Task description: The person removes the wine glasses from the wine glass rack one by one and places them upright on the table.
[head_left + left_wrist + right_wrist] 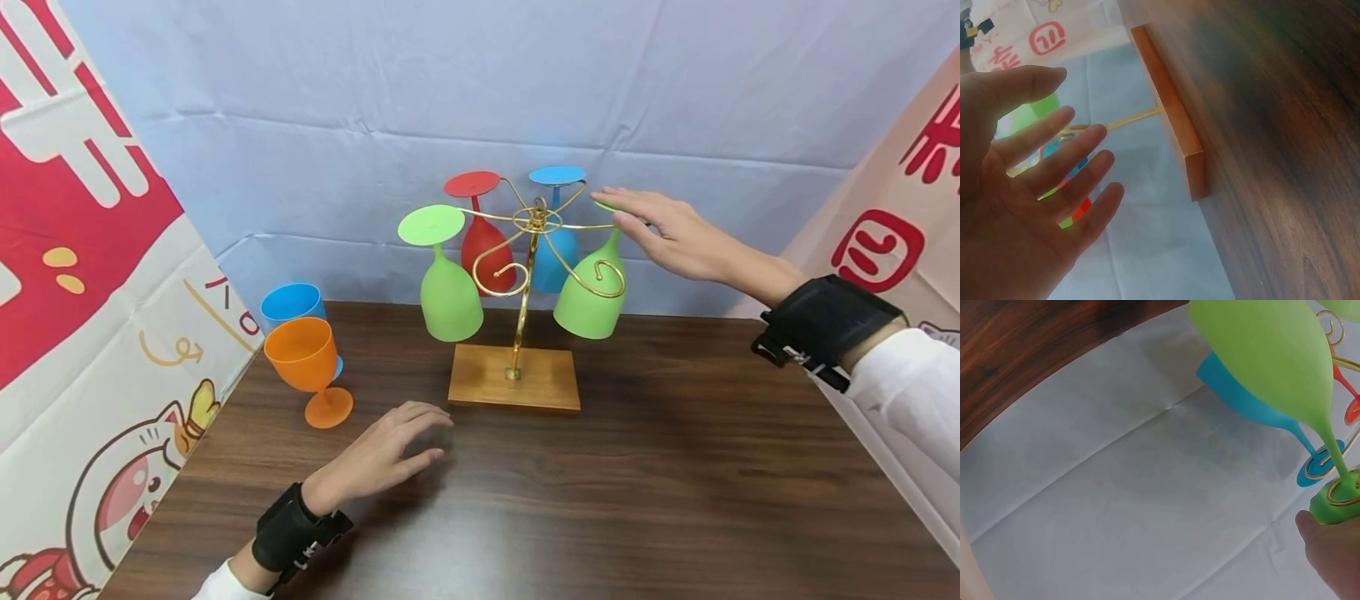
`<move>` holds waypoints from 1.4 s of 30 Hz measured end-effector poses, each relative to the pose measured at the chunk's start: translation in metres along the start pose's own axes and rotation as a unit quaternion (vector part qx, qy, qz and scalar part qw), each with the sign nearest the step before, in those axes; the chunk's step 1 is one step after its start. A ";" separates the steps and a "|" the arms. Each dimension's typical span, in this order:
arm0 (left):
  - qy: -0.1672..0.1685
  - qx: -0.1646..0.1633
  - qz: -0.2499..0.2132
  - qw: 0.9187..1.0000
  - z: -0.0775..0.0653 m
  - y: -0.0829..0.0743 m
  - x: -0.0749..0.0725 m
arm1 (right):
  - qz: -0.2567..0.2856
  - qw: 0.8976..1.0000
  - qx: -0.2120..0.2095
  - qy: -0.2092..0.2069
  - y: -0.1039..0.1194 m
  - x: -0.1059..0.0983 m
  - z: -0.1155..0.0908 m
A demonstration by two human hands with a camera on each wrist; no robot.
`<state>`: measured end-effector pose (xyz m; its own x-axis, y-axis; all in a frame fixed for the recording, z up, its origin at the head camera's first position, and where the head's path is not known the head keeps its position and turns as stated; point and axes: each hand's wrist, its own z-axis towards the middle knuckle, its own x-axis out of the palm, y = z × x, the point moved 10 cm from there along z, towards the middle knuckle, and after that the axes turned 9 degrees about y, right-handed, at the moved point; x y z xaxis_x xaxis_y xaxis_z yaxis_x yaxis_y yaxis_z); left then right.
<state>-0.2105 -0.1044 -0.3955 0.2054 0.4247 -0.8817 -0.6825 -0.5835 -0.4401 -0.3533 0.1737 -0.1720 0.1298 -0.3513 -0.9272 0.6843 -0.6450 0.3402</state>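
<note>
Most of a green goblet's [588, 312] foot [1325, 510] hides, from above, under the relaxed right hand [671, 233], left hand [384, 456] unclenched.

My dark, wood-grained bench [675, 467] carries a rack's lighter wooden base [551, 379] near its back edge; to my left, an orange goblet [303, 358] stands upright before a blue goblet [288, 307].

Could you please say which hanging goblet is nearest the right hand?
The right green goblet, at the right hand; the left green goblet, red goblet and blue goblet hang farther off.
</note>
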 end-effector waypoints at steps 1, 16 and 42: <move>0.000 -0.003 0.000 1.000 0.000 0.001 0.000 | -0.001 1.000 0.000 0.000 -0.001 0.000 0.001; 0.004 -0.029 0.001 1.000 -0.002 0.007 0.000 | -0.005 1.000 0.007 0.005 -0.005 -0.002 0.002; 0.001 -0.024 0.007 1.000 -0.001 0.007 0.002 | -0.076 0.997 -0.005 0.026 0.004 -0.001 0.011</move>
<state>-0.2138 -0.1082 -0.4003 0.1972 0.4155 -0.8879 -0.6506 -0.6221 -0.4356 -0.3584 0.1640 -0.1684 0.0603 -0.2141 -0.9749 0.7062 -0.6812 0.1933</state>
